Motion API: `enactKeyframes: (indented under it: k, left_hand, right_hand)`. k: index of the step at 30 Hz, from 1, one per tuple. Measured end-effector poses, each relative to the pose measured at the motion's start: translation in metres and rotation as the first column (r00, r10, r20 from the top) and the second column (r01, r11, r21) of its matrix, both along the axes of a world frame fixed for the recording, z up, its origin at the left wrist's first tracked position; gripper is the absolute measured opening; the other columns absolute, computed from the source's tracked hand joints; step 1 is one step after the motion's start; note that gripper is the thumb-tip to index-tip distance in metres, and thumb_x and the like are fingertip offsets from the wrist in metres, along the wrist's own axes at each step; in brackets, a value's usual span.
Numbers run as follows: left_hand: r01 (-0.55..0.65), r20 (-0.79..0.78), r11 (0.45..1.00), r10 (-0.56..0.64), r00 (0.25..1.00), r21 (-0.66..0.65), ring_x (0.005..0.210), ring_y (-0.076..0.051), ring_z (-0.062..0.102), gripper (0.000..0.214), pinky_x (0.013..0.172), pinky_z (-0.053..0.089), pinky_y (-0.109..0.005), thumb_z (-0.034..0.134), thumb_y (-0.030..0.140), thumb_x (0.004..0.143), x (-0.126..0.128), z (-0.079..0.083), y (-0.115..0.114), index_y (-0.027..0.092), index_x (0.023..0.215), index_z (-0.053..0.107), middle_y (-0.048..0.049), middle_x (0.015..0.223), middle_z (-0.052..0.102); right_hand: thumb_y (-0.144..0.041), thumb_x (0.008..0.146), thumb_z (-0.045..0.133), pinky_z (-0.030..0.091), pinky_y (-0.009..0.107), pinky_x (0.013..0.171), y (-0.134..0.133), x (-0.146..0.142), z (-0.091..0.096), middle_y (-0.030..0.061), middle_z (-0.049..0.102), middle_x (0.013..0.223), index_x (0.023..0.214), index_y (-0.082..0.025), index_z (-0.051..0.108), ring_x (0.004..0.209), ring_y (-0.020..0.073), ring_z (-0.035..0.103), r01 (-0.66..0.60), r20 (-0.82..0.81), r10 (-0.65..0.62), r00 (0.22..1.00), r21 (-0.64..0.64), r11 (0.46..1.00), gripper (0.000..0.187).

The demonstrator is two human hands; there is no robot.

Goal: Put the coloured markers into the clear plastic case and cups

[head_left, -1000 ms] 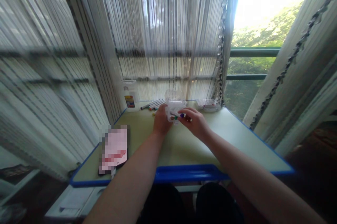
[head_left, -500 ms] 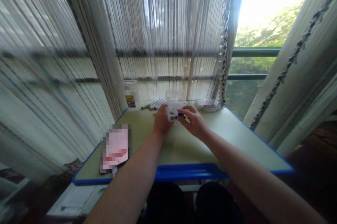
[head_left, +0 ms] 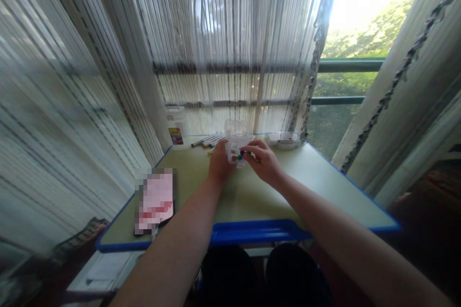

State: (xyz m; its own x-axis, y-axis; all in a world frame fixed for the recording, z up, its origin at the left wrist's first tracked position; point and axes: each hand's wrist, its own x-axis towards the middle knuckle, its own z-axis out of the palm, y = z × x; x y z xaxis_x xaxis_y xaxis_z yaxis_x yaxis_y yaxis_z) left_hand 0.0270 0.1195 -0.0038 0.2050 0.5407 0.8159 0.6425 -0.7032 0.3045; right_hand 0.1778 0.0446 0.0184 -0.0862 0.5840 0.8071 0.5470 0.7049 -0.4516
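My left hand (head_left: 219, 160) is wrapped round a clear plastic case (head_left: 234, 143), held upright over the table with its clear lid (head_left: 236, 127) raised at the top. Small round coloured ends show in its lower part, a brown one (head_left: 234, 158) and a green one (head_left: 239, 157) among them. Against the right side of the case, my right hand (head_left: 262, 158) pinches what looks like a purple marker (head_left: 242, 153), mostly hidden by the fingers. Several white-barrelled markers (head_left: 213, 140) lie on the table behind my left hand.
A white translucent jug (head_left: 177, 127) with a label stands at the back left. At the back right lies a clear plastic box (head_left: 284, 140). A blurred-out pink item (head_left: 156, 201) rests at the left of the blue-edged table (head_left: 313, 191). Curtains (head_left: 223, 47) hang behind.
My right hand has moved slightly left, bringing the purple marker closer in against the case. My left hand still holds the case. The whole view has shifted a little.
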Motion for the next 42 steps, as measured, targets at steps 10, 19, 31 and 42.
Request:
enactKeyframes:
  k: [10,19,31,42]
  left_hand:
    - [-0.032,-0.01,0.999,0.032,0.999,0.018,0.09,-0.023,0.06,0.03,0.08,0.051,-0.035,0.059,0.025,0.071,0.001,0.003,-0.002,0.017,0.098,0.049,-0.0116,0.095,0.061]
    - [-0.014,-0.028,0.999,0.015,1.0,0.043,0.091,-0.023,0.06,0.03,0.082,0.05,-0.036,0.061,0.021,0.071,0.0,0.005,-0.003,0.016,0.098,0.049,-0.011,0.094,0.061]
    - [0.002,0.032,1.0,-0.001,0.999,-0.025,0.096,-0.024,0.06,0.029,0.086,0.05,-0.038,0.059,0.022,0.073,0.0,0.009,-0.008,0.016,0.1,0.051,-0.0124,0.098,0.061]
    - [0.07,0.028,0.998,-0.07,0.997,-0.007,0.095,-0.024,0.061,0.029,0.083,0.051,-0.036,0.061,0.022,0.072,0.003,0.013,-0.014,0.016,0.098,0.051,-0.0103,0.098,0.062]
  right_hand:
    - [-0.014,0.078,0.053,0.043,0.026,0.056,-0.005,0.003,0.005,0.0038,0.053,0.091,0.096,-0.021,0.067,0.055,0.0077,0.042,0.046,-0.064,-0.048,0.997,-0.031,0.998,0.024]
    - [-0.019,0.077,0.058,0.043,0.029,0.064,-0.002,0.007,0.008,0.0008,0.048,0.074,0.083,-0.021,0.072,0.062,0.0119,0.047,0.094,-0.073,-0.1,0.992,-0.08,0.992,0.015]
    - [-0.017,0.076,0.052,0.044,0.028,0.064,-0.003,0.013,0.011,-0.0002,0.045,0.073,0.088,-0.022,0.069,0.065,0.0126,0.046,0.074,-0.232,-0.091,0.969,-0.082,0.994,0.022]
    - [-0.014,0.061,0.066,0.043,0.049,0.094,0.038,0.03,-0.028,0.0149,0.049,0.131,0.135,-0.022,0.038,0.117,0.0289,0.049,0.044,0.009,-0.044,0.999,-0.095,0.995,0.08]
